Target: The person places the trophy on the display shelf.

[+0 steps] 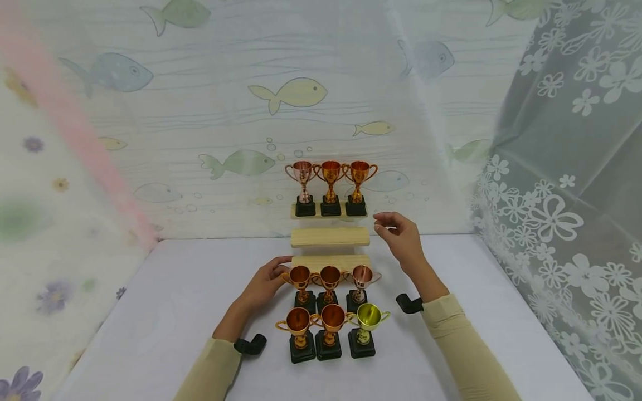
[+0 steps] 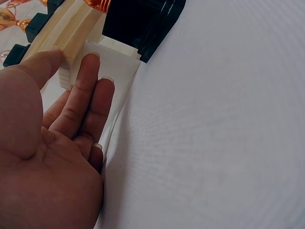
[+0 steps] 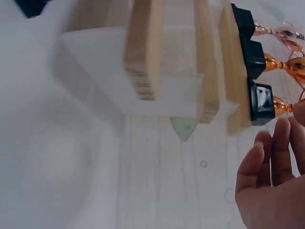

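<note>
A three-step wooden rack [image 1: 330,236] with white side panels [image 2: 107,62] stands against the back curtain. On its top step are three trophy cups: a rose-coloured one [image 1: 303,177] at left and two orange-copper ones, including the right-hand cup [image 1: 358,177]. My left hand [image 1: 262,284] touches the left end of the lowest step, thumb at the wood and nearly straight fingers along the side panel. Beside the top step's right end, my right hand [image 1: 405,242] hovers with loosely bent fingers, near the right-hand cup and holding nothing.
Two rows of trophy cups stand on the white tablecloth [image 1: 200,295] before the rack. The back row has two copper cups and a rose one [image 1: 362,278]; the front row has two copper cups and a yellow-gold one [image 1: 368,320]. A fish-print curtain [image 1: 225,111] hangs behind.
</note>
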The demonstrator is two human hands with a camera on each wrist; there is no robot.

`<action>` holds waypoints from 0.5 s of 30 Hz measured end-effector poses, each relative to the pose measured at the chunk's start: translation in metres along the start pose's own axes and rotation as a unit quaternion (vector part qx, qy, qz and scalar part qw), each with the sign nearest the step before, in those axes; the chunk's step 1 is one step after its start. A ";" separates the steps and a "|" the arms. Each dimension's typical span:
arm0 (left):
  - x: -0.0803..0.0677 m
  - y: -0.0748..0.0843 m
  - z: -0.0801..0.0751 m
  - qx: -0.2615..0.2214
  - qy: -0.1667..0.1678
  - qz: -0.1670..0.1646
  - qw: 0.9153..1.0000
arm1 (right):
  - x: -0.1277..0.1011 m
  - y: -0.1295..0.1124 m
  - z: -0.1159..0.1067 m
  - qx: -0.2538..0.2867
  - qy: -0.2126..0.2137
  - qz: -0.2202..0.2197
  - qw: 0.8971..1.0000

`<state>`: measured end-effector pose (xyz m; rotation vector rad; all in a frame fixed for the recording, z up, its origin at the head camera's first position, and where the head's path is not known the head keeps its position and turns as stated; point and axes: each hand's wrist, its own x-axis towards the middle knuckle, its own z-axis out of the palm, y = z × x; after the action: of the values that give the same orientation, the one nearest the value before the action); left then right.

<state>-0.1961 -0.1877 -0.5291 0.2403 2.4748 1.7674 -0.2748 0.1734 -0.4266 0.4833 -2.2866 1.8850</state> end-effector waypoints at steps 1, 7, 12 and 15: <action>0.000 0.000 0.000 0.000 0.000 0.001 1.000 | -0.004 0.003 -0.001 0.000 -0.010 0.000 1.000; -0.001 0.001 0.001 0.000 0.000 0.004 1.000 | -0.022 0.021 -0.010 0.010 -0.091 0.006 0.996; -0.001 0.001 0.001 0.003 -0.004 0.002 1.000 | -0.032 0.032 -0.016 0.005 -0.133 0.023 0.991; 0.000 0.001 0.001 -0.001 -0.004 -0.001 1.000 | -0.035 0.036 -0.018 0.001 -0.159 0.034 0.987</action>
<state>-0.1955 -0.1862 -0.5283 0.2449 2.4671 1.7652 -0.2559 0.2026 -0.4666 0.7662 -2.5239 1.9648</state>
